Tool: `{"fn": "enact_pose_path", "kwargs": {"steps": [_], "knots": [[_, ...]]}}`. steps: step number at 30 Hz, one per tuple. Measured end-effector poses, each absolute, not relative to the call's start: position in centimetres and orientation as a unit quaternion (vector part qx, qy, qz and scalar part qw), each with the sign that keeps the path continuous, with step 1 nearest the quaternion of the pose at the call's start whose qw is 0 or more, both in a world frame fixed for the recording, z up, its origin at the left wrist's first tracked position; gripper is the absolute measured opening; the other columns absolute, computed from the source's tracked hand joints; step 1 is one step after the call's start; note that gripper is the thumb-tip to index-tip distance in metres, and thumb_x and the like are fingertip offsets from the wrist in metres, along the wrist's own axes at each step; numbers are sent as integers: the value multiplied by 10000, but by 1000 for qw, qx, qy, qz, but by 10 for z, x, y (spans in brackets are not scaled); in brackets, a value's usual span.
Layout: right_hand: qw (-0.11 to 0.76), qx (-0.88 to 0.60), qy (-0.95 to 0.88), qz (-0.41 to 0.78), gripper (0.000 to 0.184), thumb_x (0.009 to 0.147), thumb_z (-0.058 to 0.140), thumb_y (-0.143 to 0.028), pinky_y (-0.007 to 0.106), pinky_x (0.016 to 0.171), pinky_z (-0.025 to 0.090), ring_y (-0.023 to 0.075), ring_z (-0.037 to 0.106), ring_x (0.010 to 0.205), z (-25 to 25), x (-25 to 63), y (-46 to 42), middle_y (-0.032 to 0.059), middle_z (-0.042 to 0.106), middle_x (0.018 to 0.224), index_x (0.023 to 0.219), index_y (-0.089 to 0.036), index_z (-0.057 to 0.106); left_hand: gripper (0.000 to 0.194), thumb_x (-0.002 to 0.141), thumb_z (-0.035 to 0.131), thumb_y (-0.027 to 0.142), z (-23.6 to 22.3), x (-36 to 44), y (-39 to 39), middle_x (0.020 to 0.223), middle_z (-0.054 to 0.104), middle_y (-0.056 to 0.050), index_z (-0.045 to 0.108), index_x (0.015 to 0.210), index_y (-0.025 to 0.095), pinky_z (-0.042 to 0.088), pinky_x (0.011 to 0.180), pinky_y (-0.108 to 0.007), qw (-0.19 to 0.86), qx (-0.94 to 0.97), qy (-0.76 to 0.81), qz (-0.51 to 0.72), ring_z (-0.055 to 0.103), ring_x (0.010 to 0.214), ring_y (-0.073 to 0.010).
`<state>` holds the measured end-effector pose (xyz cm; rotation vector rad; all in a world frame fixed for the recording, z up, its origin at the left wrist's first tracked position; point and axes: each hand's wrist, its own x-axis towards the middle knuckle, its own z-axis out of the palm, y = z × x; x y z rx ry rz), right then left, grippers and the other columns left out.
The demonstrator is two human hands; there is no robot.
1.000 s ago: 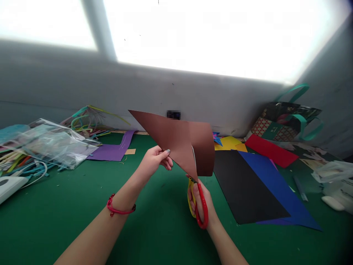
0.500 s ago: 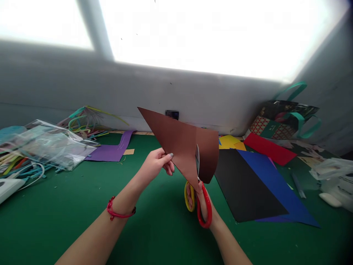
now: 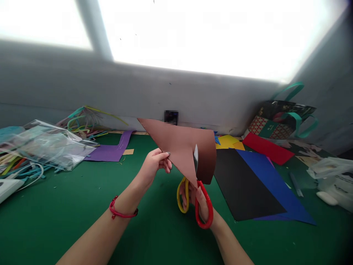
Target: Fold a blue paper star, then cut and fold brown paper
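A sheet of brown paper [image 3: 176, 143] is held up above the green table, its left corner pointed and its right part bent back. Thumb and fingers of my left hand [image 3: 157, 161] pinch its lower left edge. My right hand [image 3: 202, 202] grips a pair of scissors [image 3: 204, 217] with one red and one yellow handle loop. The handles stand apart, and one blade shows in front of a slit in the paper; the other blade is hidden behind the sheet.
Black paper [image 3: 245, 187] and blue paper [image 3: 275, 184] lie to the right, with a red sheet [image 3: 267, 148] behind. A gift bag [image 3: 275, 123] stands at the back right. Purple paper [image 3: 106, 152], a clear plastic bag [image 3: 63, 141] and pipe cleaners [image 3: 82, 119] lie on the left.
The scissor handles have spread wider, the yellow loop moving left. The brown sheet has tilted, its pointed left corner dropping a little. Both hands keep their hold.
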<state>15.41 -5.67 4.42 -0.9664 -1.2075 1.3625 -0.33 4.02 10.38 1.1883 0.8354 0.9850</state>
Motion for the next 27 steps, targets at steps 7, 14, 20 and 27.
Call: {"fn": "enact_pose_path", "kwargs": {"steps": [7,14,20,27], "knots": [[487,-430,-495,577,266,737,550,-448,290,530,449,143,523,504,42,154,-53,-9,558,611,838,-203,571,96,752,485,240,111,-4,36,500,578,-11,508,725,151,418,433,-240,633,550,361,407,510,400,-123],[521,-452,-454,564,357,817,416,-473,267,444,390,134,462,412,43,153,-54,-6,508,484,608,-211,540,212,790,448,242,116,1,26,493,580,-38,555,642,133,445,463,-262,590,646,339,345,532,416,-143],[536,-475,-463,522,330,831,405,-457,256,403,334,118,379,336,46,153,-57,-46,407,375,617,-223,497,302,806,471,347,116,0,30,560,630,-78,602,665,115,494,553,-291,570,643,372,351,603,527,-186],[533,-494,-457,513,344,810,412,-495,220,336,298,96,359,313,42,154,-57,-50,388,385,653,-202,497,299,806,488,343,111,-4,38,556,628,-68,607,678,100,494,563,-289,604,628,361,332,595,511,-166]]}}
